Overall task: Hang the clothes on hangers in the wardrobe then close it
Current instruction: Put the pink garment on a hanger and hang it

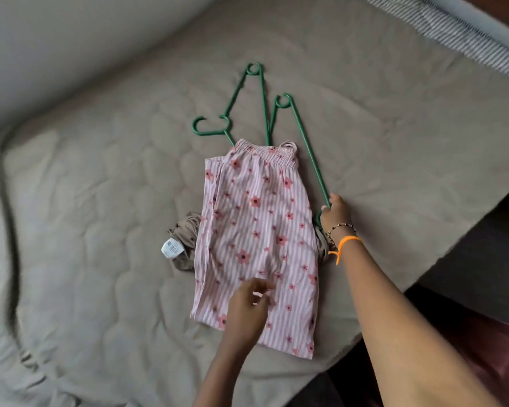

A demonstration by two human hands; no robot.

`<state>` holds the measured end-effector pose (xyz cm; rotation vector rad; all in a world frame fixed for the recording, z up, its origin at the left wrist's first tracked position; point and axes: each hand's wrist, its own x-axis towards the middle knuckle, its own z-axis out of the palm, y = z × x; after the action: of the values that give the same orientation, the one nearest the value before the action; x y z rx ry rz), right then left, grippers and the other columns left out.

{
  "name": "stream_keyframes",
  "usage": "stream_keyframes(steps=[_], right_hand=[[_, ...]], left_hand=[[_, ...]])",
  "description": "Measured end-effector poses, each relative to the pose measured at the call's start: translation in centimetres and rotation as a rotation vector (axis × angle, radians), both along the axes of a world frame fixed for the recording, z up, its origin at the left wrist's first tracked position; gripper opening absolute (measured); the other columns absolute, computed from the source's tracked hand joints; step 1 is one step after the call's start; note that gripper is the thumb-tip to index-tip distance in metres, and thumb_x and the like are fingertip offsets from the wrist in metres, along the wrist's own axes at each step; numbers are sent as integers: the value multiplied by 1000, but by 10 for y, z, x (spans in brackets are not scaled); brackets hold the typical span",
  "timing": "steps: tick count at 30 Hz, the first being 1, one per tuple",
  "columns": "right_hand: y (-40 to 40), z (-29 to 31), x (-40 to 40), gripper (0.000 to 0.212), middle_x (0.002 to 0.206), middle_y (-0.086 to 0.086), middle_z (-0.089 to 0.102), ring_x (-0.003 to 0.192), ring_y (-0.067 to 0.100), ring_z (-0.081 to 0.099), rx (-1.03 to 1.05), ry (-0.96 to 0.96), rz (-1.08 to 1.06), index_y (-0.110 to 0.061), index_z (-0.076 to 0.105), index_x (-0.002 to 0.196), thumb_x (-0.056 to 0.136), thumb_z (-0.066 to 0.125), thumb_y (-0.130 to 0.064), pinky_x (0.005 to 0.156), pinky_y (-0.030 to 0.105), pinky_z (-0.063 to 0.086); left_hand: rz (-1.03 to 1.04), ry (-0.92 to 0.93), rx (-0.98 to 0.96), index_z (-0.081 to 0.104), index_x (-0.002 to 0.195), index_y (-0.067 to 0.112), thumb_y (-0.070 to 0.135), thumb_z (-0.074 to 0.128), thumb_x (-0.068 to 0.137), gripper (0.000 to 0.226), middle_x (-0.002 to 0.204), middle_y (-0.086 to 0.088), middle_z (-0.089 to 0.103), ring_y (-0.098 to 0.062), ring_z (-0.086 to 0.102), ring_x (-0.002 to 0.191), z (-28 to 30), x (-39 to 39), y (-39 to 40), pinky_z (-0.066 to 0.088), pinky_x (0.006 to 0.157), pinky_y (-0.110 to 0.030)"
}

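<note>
right fingers (332, 205) gripping green hanger (309, 151), beside pink garment (256, 230)

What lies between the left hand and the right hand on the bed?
In the head view, only the pink striped floral garment lies between the left hand, hovering above its lower part, and the right hand gripping a green hanger.

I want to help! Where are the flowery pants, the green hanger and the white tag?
flowery pants (256, 230), head view, middle of the cloth.
green hanger (306, 145), head view, its long bar.
white tag (171, 248), head view, its middle.
</note>
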<state>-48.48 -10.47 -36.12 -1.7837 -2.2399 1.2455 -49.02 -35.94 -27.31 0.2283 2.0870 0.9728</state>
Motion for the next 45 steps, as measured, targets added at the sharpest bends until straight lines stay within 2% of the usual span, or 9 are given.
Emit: stream_keyframes(steps=[3,6,14,19,23,31,37,41,45], right_hand=[[14,-14,-15,30,101,24,63,95,31,60,-117,71,-128,6,56,116,90,56,-9,80,36,47],[16,7,-20,30,61,1,49,58,14,43,-89,329,-200,3,69,104,89,53,-17,57,27,35],[-44,94,8,31,93,6,65,85,5,55,375,644,122,5,65,111,88,52,-11,80,14,43],[-116,91,76,35,70,-4,57,72,15,45,686,261,640,-18,71,110,83,49,-16,67,32,28],[-172,75,139,38,68,-9,54,72,13,42,660,146,796,-22,70,111,82,46,-19,70,33,27],[-233,50,201,27,76,-15,64,78,10,51,447,22,797,-28,73,89,81,48,-36,74,28,27],[-243,30,165,16,84,2,62,76,28,62,456,-62,773,-15,66,86,73,57,-11,66,35,52],[-235,26,135,49,92,4,65,79,29,62,403,-201,815,-14,68,96,50,84,-11,64,36,54],[-226,26,117,12,73,7,62,68,32,57,442,-72,667,-11,64,70,67,73,-4,53,35,48]], left_hand=[[19,-18,22,64,86,20,0,54,91,22,91,5,66,-3,58,67,-3,-7,12,43,58,-10],[46,-38,48,65,88,11,-1,52,92,17,83,3,63,-4,54,61,-1,-16,21,40,51,-9],[178,-112,368,65,95,21,19,56,94,9,90,3,67,-10,61,80,40,-41,50,49,76,-25],[503,-334,569,49,125,17,27,51,92,34,100,1,67,-10,61,73,45,-48,34,48,62,-17],[652,-355,283,43,123,18,7,56,92,35,92,-5,55,-8,52,62,28,-38,-11,43,53,-16],[-440,273,-502,66,112,15,14,49,90,28,117,-9,59,-32,55,108,-16,18,-86,42,87,-36],[-494,68,-374,46,138,12,-1,41,89,50,136,-7,45,-30,47,119,-36,48,-131,35,104,-34],[-428,91,-329,48,136,11,-1,40,89,49,135,-9,46,-31,45,121,-38,46,-136,36,103,-37],[-309,210,-272,50,130,10,3,48,90,41,132,-9,48,-30,47,118,-32,36,-128,40,98,-40]])
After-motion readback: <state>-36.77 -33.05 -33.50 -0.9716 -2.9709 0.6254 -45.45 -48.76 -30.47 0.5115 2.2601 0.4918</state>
